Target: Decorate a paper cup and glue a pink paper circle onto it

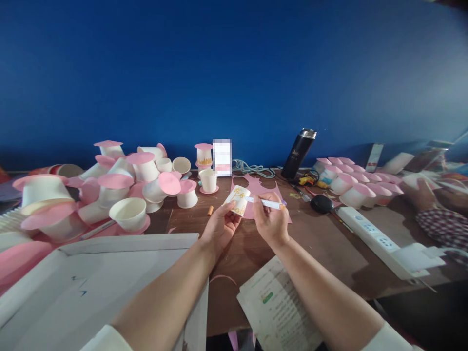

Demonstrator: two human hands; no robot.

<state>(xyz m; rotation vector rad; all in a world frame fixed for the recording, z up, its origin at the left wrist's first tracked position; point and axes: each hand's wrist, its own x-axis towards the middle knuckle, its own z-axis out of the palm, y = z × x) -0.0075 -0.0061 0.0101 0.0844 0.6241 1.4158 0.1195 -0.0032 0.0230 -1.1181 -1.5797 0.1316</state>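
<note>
A left hand [221, 222], fingers curled, held a paper cup [240, 199] above the counter [241, 256] while the right hand [271, 219], pinched around a marker [266, 203], apparently decorated it (in yellow); the next stroke seemingly required steadiness.

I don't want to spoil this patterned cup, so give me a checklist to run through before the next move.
1. Paper cup held: ok, the left hand has its thumb and fingers on it.
2. Marker gripped: ok, in the right hand, pointed toward the cup.
3. Marker tip off the cup: cannot tell, contact is too fine to see.
4. Yellow pattern unsmudged: cannot tell, too small.
5. Printed pages fully on the table: not ok, they jut past its near edge.
6. Co-worker's hand away from the cup: ok, far right.
</note>
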